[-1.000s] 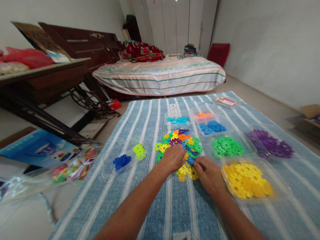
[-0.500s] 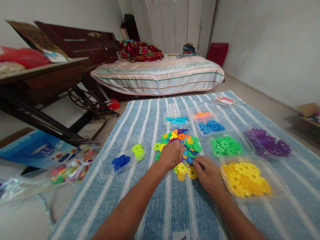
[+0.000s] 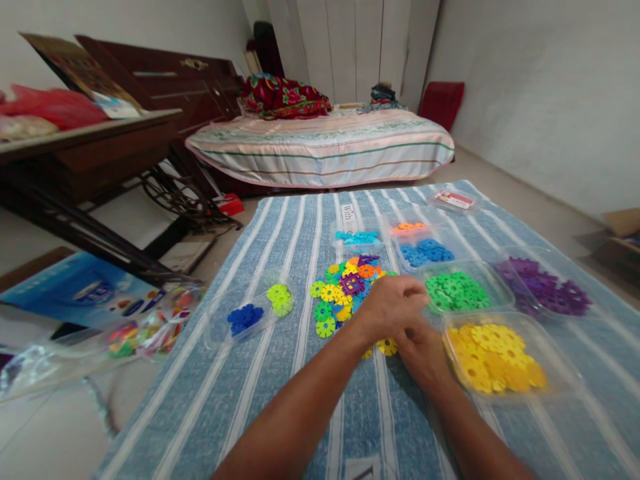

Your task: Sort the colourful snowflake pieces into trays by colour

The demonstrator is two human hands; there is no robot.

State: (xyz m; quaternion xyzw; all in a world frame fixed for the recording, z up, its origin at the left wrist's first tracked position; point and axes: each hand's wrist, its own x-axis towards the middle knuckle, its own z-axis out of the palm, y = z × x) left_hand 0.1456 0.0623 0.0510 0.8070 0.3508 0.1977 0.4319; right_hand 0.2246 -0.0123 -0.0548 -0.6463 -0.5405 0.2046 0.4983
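Note:
A pile of mixed-colour plastic flower-shaped discs (image 3: pixel 330 292) lies mid-table. My left hand (image 3: pixel 393 303) is above the pile's right side, its curled fingers pointing toward the box of green discs (image 3: pixel 457 291). Just below it, partly covered by it, my right hand (image 3: pixel 423 347) is closed beside the box of yellow discs (image 3: pixel 493 357). Whatever either hand pinches is hidden. Loose yellow discs (image 3: pixel 387 346) show under my wrists.
Behind the pile, clear boxes hold light blue discs (image 3: pixel 357 238), orange discs (image 3: pixel 407 229) and blue discs (image 3: pixel 427 253). Purple discs (image 3: pixel 545 285) are in a box at right. Dark blue discs (image 3: pixel 245 319) and lime discs (image 3: pixel 280 299) are in boxes at left.
My left hand has moved right from the middle of the pile to above my right hand, uncovering a purple disc. My right hand remains at the pile's right edge.

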